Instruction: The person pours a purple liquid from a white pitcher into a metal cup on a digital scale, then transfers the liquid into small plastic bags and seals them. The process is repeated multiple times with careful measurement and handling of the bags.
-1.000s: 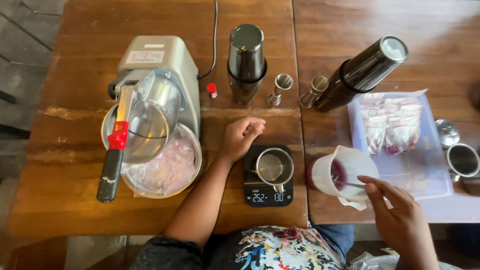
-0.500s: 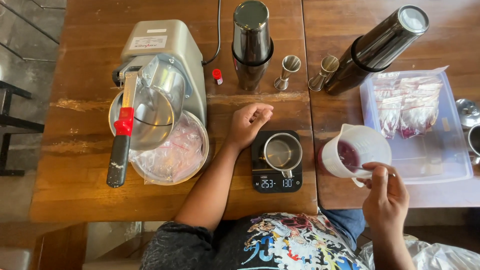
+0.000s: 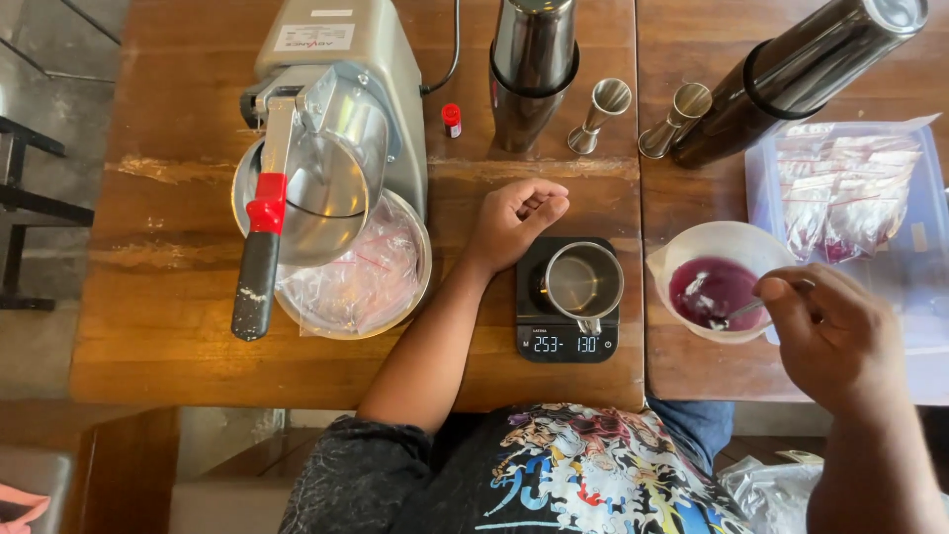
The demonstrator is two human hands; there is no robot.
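My left hand [image 3: 516, 220] rests on the wooden table [image 3: 168, 297] in a loose fist, just above and left of a black digital scale [image 3: 565, 341]. A small steel cup [image 3: 581, 282] stands on the scale. My right hand [image 3: 828, 331] grips a metal spoon [image 3: 746, 311] whose tip dips into dark purple liquid in a white pitcher [image 3: 714, 289] to the right of the scale.
An ice shaver [image 3: 331, 148] with a red-and-black lever stands at left over a steel bowl [image 3: 366, 287] lined with clear plastic. At the back stand a steel shaker [image 3: 532, 69], two jiggers [image 3: 599, 111], a dark flask [image 3: 801, 74]. A clear tray [image 3: 914, 247] of purple packets sits right.
The view has closed in on the table. My right hand with the spoon has shifted to the pitcher's right side; the spoon stays in the purple liquid. My left hand stays put.
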